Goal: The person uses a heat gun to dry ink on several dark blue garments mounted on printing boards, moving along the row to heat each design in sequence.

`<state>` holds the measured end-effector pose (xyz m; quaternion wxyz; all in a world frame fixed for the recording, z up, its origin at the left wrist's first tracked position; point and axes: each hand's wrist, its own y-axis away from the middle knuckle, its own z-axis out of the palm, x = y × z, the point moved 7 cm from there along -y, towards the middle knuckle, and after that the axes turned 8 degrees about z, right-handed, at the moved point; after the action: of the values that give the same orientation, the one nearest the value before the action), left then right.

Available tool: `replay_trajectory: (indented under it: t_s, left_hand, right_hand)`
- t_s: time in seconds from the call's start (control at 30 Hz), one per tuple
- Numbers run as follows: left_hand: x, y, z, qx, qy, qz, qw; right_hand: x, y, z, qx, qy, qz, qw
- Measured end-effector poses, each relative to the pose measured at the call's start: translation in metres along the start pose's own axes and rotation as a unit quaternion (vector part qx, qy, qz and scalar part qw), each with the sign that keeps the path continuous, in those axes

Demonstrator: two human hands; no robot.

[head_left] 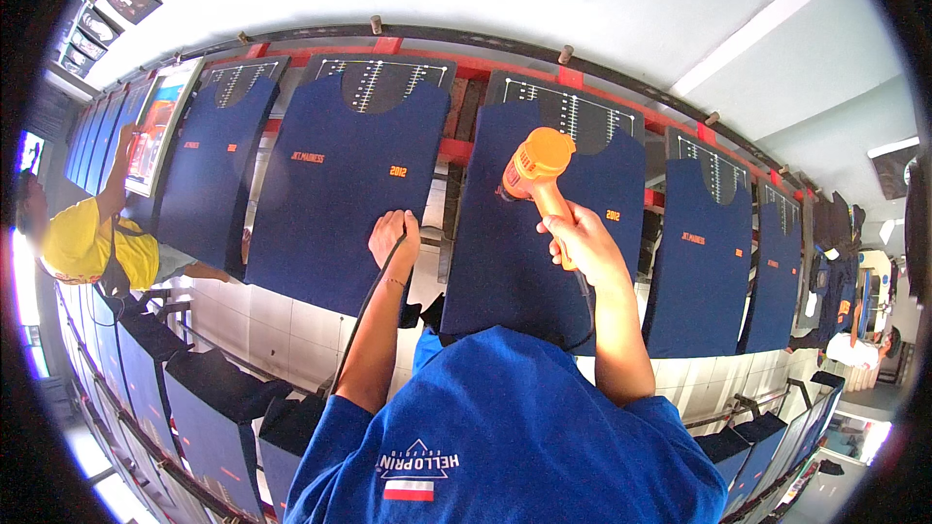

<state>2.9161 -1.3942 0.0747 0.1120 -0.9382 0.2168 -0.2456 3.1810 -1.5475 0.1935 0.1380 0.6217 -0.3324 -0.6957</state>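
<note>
My right hand (587, 245) is wrapped round the handle of an orange heat gun (540, 163). Its nozzle points down and left, over the orange print on a navy T-shirt (505, 281) stretched on a dark board. In my left hand (395, 236), the fingers are closed on a black power cord (366, 303), which trails down along the forearm. That hand is at the right edge of another navy T-shirt (335, 189), which bears orange lettering. White ruler marks show on the boards above the collars.
More navy shirts (699, 262) lie on boards to both sides, along a red and black metal rail (466, 63). At far left a person in a yellow shirt (126, 243) reaches to a framed screen (160, 131). Another row of boards (209, 417) stands behind me; another person (854, 349) is far right.
</note>
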Motion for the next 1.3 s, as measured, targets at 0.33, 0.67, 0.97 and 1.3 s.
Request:
replay_trajectory:
  t_s: [0.33, 0.67, 0.97, 1.3]
  left_hand:
    - [-0.003, 0.001, 0.003, -0.002, 0.000, -0.006, 1.000]
    - [0.000, -0.001, 0.002, -0.008, 0.004, -0.010, 1.000]
    - [0.001, 0.000, -0.002, 0.009, 0.002, -0.007, 1.000]
    - [0.004, 0.001, -0.002, 0.020, 0.005, 0.025, 0.999]
  right_hand:
    - [0.004, 0.005, -0.008, 0.027, 0.005, -0.011, 1.000]
    - [0.010, 0.008, -0.020, 0.034, 0.008, -0.002, 0.999]
    - [0.011, 0.013, -0.027, 0.042, 0.000, 0.002, 0.999]
    - [0.019, 0.020, -0.027, 0.043, -0.009, 0.000, 0.999]
